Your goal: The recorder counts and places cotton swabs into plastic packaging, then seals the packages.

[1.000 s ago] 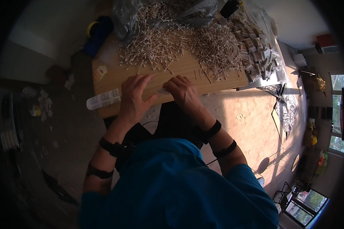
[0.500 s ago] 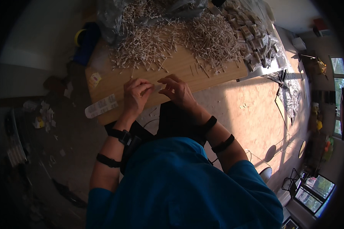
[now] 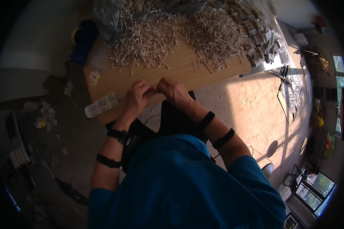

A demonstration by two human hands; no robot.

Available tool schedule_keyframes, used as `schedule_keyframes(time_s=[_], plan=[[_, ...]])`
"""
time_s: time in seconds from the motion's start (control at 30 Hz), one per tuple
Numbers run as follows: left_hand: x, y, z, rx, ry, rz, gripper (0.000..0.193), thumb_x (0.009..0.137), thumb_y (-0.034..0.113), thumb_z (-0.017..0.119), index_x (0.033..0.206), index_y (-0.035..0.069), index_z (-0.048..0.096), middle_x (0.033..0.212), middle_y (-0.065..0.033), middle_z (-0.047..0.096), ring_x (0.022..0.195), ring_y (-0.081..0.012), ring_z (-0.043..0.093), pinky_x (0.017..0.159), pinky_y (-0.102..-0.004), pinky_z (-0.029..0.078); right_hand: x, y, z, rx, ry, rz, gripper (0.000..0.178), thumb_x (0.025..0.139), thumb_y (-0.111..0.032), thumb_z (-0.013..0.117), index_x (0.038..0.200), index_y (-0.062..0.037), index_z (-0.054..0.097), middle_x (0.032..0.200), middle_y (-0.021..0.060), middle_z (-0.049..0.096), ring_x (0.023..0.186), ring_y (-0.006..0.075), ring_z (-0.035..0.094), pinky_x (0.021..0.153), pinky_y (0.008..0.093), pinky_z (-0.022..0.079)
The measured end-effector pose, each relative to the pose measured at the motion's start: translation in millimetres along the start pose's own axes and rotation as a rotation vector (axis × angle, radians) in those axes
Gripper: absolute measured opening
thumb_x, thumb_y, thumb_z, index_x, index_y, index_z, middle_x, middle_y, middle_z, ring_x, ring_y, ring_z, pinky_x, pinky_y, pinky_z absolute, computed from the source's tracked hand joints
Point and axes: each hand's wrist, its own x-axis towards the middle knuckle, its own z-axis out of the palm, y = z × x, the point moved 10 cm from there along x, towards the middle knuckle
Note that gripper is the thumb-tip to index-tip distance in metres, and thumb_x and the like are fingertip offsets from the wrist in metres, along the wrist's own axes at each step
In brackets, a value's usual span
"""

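Observation:
My left hand (image 3: pixel 137 98) and my right hand (image 3: pixel 174 94) meet over the near edge of the wooden table (image 3: pixel 145 78). The fingers of both are closed in a pinch, tip to tip. Whatever they hold is too small or hidden to name. Beyond them lies a loose pile of cotton swabs (image 3: pixel 143 44), with a second, denser swab pile (image 3: pixel 214 36) to its right. A few single swabs (image 3: pixel 200 64) rest apart in front of that denser pile.
Small clear-wrapped packs (image 3: pixel 258 34) are heaped at the far right. A strip of barcode labels (image 3: pixel 102 105) overhangs the left table edge, near a small yellow-and-white card (image 3: pixel 93 78). A blue tape dispenser (image 3: pixel 84 44) stands at the left corner. Grey plastic bags (image 3: pixel 107 21) lie behind.
My right hand's thumb and fingers, spread half a second ago, have closed and moved left against my left hand's fingertips. The left hand has barely shifted.

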Motion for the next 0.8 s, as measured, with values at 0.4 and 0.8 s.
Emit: schedule_keyframes(time_s=[0.4,0.8], plan=[[-7.6,25.5,2.5,0.112,0.069,0.209,0.009,0.083,0.004,0.069,0.088,-0.001,0.064,0.087,-0.0123,0.058,0.081,-0.0323,0.058,0.068,-0.0391,0.048,-9.1,-7.8,5.8,0.006,-0.027,-0.043,0.012,0.078,-0.001,0.055,0.09,0.0004,0.053,0.091,0.0177,0.052,0.084,0.0355,0.06,0.069,0.0425,0.053],[-24.9,-16.3,-14.0,-0.243,0.073,-0.088,0.017,0.086,0.005,0.069,0.102,-0.001,0.068,0.094,-0.0083,0.061,0.09,-0.022,0.064,0.078,-0.0314,0.051,3.0,-1.1,-11.3,0.18,-0.022,0.094,0.024,0.08,-0.011,0.069,0.101,-0.0058,0.062,0.094,0.0127,0.056,0.082,0.0351,0.063,0.069,0.0431,0.052]])
